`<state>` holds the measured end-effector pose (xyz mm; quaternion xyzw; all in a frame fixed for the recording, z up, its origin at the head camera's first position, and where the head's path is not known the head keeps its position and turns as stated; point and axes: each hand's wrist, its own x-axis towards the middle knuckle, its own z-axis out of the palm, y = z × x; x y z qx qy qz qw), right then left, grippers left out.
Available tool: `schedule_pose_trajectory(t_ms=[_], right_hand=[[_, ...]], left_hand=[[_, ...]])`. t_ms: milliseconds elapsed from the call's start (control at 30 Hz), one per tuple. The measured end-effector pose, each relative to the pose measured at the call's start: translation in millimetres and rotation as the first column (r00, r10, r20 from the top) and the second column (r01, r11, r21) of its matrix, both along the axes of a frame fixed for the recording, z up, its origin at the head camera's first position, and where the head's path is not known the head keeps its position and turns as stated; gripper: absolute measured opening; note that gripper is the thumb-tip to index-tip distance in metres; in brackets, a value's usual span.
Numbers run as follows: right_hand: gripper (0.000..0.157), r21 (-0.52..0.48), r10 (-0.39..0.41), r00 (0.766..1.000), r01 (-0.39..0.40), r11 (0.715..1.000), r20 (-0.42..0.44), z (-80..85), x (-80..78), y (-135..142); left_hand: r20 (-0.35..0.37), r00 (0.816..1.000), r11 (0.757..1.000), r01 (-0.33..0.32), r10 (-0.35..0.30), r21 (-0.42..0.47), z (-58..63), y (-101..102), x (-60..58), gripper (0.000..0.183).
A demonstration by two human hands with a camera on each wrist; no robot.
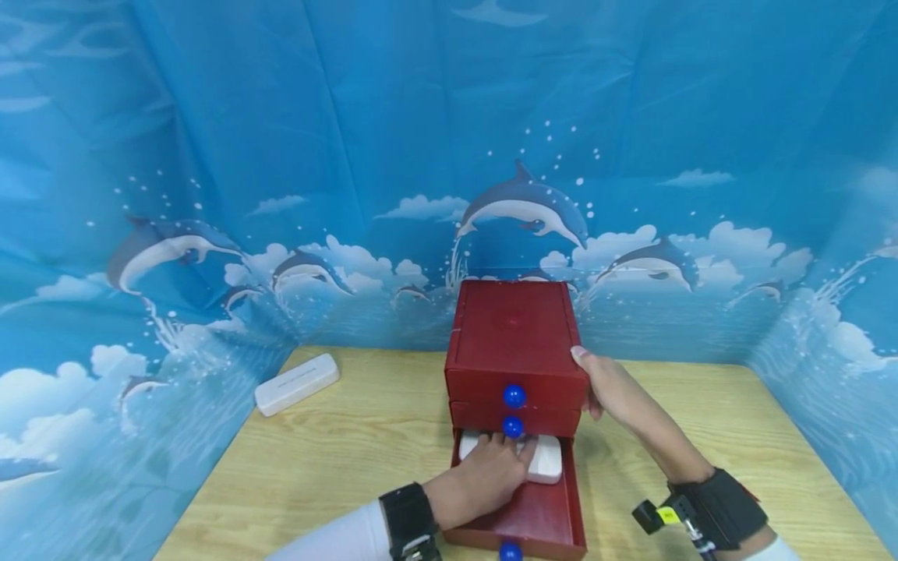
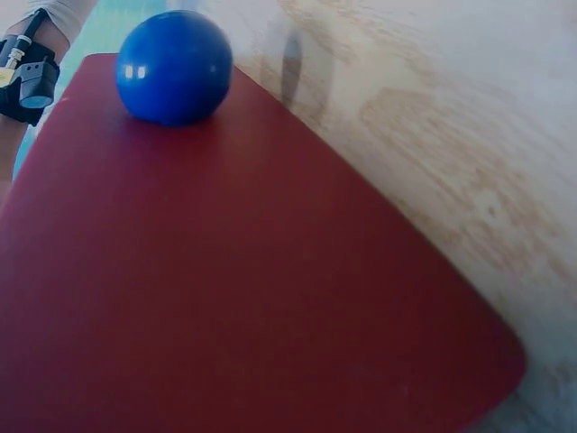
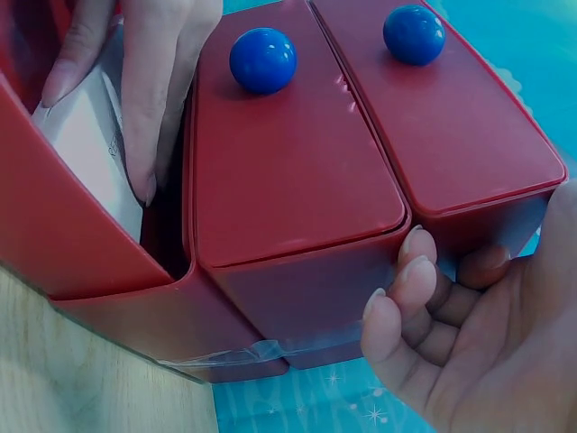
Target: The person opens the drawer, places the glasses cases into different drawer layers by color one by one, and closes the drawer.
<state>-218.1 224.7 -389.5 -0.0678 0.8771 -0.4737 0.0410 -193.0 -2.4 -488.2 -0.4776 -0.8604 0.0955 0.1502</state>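
A red drawer cabinet (image 1: 515, 331) with blue round knobs stands on the table, its bottom drawer (image 1: 536, 518) pulled out. Inside that drawer, toward the back, lies a white oblong case (image 1: 549, 461). My left hand (image 1: 491, 475) reaches in and pinches the case; the right wrist view shows the thumb on one side and the fingers on the other. At the cabinet's right side, my right hand (image 1: 617, 393) holds the upper corner, thumb at the top edge and curled fingers (image 3: 383, 329) against the side. In the left wrist view, the drawer front (image 2: 243, 244) hides the left hand.
Another white oblong case (image 1: 298, 384) with small print lies at the table's left back edge. The upper two drawers are closed, with blue knobs (image 3: 262, 60) on their fronts. A blue dolphin-print curtain (image 1: 393, 156) surrounds the wooden table (image 1: 337, 467).
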Motion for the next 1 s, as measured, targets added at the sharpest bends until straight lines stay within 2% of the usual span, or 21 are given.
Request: schedule_pose_trajectory(t_ms=[167, 400, 533, 667, 733, 933, 1000], right_hand=[[0.076, -0.002, 0.004, 1.0, -0.004, 1.0, 0.008, 0.3, 1.3, 0], [0.076, 0.0, 0.0, 1.0, 0.0, 1.0, 0.005, 0.1, 1.1, 1], [0.076, 0.007, -0.001, 1.0, 0.001, 1.0, 0.0, -0.1, 0.7, 1], [0.076, 0.0, -0.002, 1.0, 0.002, 1.0, 0.006, -0.9, 0.0, 1], [0.076, 0.002, -0.002, 1.0, 0.002, 1.0, 0.007, -1.0, -0.2, 1], [0.077, 0.004, 0.001, 1.0, -0.002, 1.0, 0.012, 0.6, -0.2, 2], [0.076, 0.003, 0.005, 1.0, -0.005, 1.0, 0.009, 1.2, -0.6, 2]], left_hand=[[0.042, 0.999, 0.999, 0.018, -0.019, 0.027, 6.4, -1, 2.3, 0.042], [0.047, 0.996, 0.995, 0.07, -0.074, 0.072, 22.2, -7, 6.8, 0.036], [0.128, 0.987, 0.991, 0.088, -0.101, 0.103, 41.6, -17, 12.1, 0.034], [0.243, 0.963, 0.988, 0.082, -0.113, 0.134, 63.5, -31, 15.4, 0.036], [0.279, 0.953, 0.985, 0.074, -0.116, 0.156, 73.7, -39, 16.3, 0.037], [0.334, 0.939, 0.974, -0.001, -0.078, 0.228, 98.6, -66, 17.8, 0.038], [0.328, 0.943, 0.97, -0.028, -0.054, 0.242, 104.9, -75, 16.7, 0.038]])
